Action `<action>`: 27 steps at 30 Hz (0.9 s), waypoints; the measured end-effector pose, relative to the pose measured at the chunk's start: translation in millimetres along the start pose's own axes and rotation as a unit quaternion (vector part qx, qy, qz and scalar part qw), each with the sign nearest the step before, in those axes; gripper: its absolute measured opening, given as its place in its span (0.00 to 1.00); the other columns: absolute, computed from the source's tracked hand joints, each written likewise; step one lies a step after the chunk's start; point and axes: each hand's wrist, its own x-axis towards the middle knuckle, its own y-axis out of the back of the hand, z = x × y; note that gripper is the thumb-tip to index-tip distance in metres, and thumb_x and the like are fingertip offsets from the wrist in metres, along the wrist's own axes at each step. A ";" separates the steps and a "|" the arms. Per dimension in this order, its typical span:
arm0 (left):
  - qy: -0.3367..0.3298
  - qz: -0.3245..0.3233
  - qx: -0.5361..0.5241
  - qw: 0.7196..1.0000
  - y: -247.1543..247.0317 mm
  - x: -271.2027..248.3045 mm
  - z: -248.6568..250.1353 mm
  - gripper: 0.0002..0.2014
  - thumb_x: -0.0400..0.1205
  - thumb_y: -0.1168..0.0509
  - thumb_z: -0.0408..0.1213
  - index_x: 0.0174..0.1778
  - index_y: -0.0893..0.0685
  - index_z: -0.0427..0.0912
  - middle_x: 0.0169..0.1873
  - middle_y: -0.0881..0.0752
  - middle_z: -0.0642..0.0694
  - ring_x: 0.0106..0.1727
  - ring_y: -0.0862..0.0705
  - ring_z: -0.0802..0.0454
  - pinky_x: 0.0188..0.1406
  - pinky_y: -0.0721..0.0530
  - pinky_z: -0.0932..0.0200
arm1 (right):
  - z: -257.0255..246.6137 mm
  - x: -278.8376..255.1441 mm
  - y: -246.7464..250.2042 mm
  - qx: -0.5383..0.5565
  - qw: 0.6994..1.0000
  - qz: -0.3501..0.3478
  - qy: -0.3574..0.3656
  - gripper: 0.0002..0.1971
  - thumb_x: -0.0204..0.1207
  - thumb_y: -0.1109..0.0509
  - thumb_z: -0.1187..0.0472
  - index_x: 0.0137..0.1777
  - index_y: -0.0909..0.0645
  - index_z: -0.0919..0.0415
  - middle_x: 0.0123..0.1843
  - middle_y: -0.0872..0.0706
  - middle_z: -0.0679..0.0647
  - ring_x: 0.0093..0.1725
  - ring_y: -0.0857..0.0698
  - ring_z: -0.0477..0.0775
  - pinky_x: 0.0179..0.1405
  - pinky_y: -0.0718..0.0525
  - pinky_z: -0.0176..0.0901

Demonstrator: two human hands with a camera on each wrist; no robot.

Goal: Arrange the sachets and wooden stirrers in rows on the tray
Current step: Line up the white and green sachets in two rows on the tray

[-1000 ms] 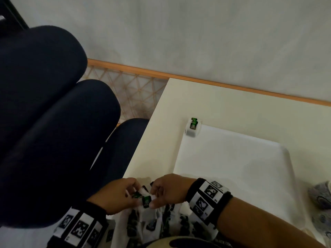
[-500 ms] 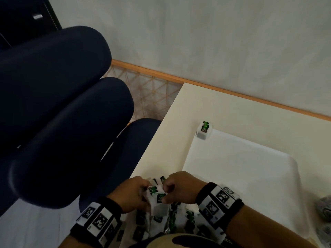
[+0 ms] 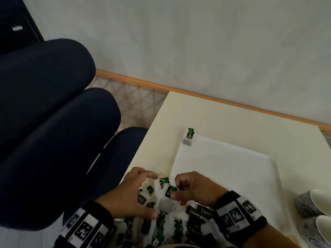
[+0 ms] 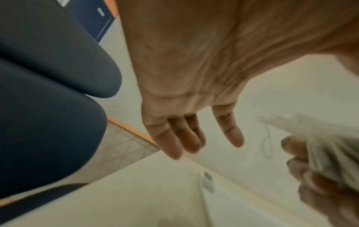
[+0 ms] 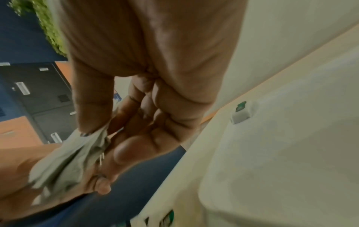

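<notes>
Right hand [image 3: 194,189] fingers are curled around a bunch of sachets [image 3: 165,193]; left hand [image 3: 128,196] is spread open beside it, near the tray [image 3: 232,169].

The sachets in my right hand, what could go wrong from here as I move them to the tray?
1. Your right hand pinches several sachets at once; some may slip out in transit.
2. The loose pile lies near the table's front edge, so your wrists could sweep packets off.
3. The placed sachet sits on the tray corner, partly over the rim, and could tip off if the tray is bumped.
</notes>
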 end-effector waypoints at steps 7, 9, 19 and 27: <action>-0.077 -0.178 -0.460 0.866 8.1 47.5 21.5 0.34 0.75 0.25 0.39 0.76 0.30 0.37 0.63 0.18 0.34 0.62 0.18 0.37 0.61 0.20 0.44 | -17.6 6.3 13.9 0.010 0.996 0.071 0.054 0.06 0.77 0.26 0.60 0.39 0.15 0.58 0.34 0.13 0.51 0.36 0.14 0.49 0.44 0.13 0.43; -0.045 -0.142 -0.506 0.849 7.3 59.2 24.9 0.25 0.76 0.27 0.35 0.68 0.22 0.34 0.56 0.14 0.32 0.53 0.14 0.38 0.52 0.15 0.48 | -16.6 9.9 19.3 -0.011 0.993 0.107 0.054 0.08 0.80 0.30 0.60 0.44 0.13 0.63 0.35 0.12 0.55 0.34 0.14 0.47 0.41 0.15 0.38; 0.064 -0.001 -0.590 0.805 0.8 106.1 29.8 0.18 0.79 0.37 0.34 0.60 0.20 0.25 0.48 0.13 0.29 0.39 0.12 0.39 0.34 0.10 0.57 | 4.7 30.9 39.0 0.073 0.960 0.268 0.027 0.10 0.82 0.34 0.62 0.49 0.10 0.56 0.38 0.09 0.56 0.35 0.12 0.47 0.39 0.13 0.40; 0.106 0.089 -0.589 0.796 1.9 139.1 26.6 0.06 0.84 0.39 0.29 0.52 0.20 0.30 0.47 0.15 0.33 0.40 0.11 0.40 0.35 0.09 0.54 | 32.5 60.8 69.6 0.115 0.933 0.341 -0.010 0.10 0.84 0.37 0.60 0.46 0.17 0.64 0.39 0.12 0.56 0.35 0.15 0.49 0.36 0.15 0.42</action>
